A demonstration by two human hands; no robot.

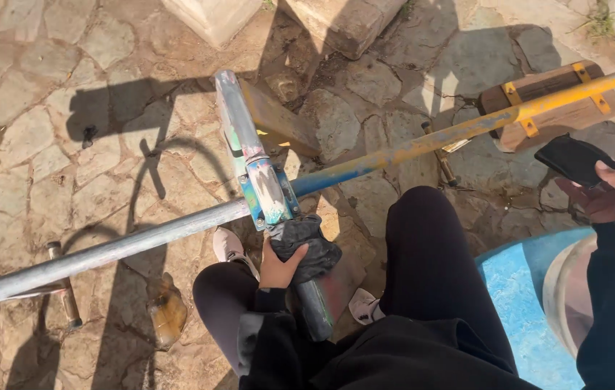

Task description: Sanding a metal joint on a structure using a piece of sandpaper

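Note:
My left hand [278, 266] presses a dark crumpled cloth [306, 244] around a painted metal bar [258, 167] that runs away from me over my knees. A long pole [141, 240], grey on the left and yellow and blue on the right, crosses that bar at a joint just above the cloth. My right hand [614, 193] is raised at the right edge and holds a flat black pad [573, 157] by its near end, apart from the bars.
I sit over a stone-paved ground [40, 137] in dark trousers, pale shoes [226, 244] showing. A wooden seat [549, 105] with yellow brackets hangs on the pole's right end. A blue-rimmed curved surface [520, 296] lies at lower right. Stone blocks [343, 22] stand at the top.

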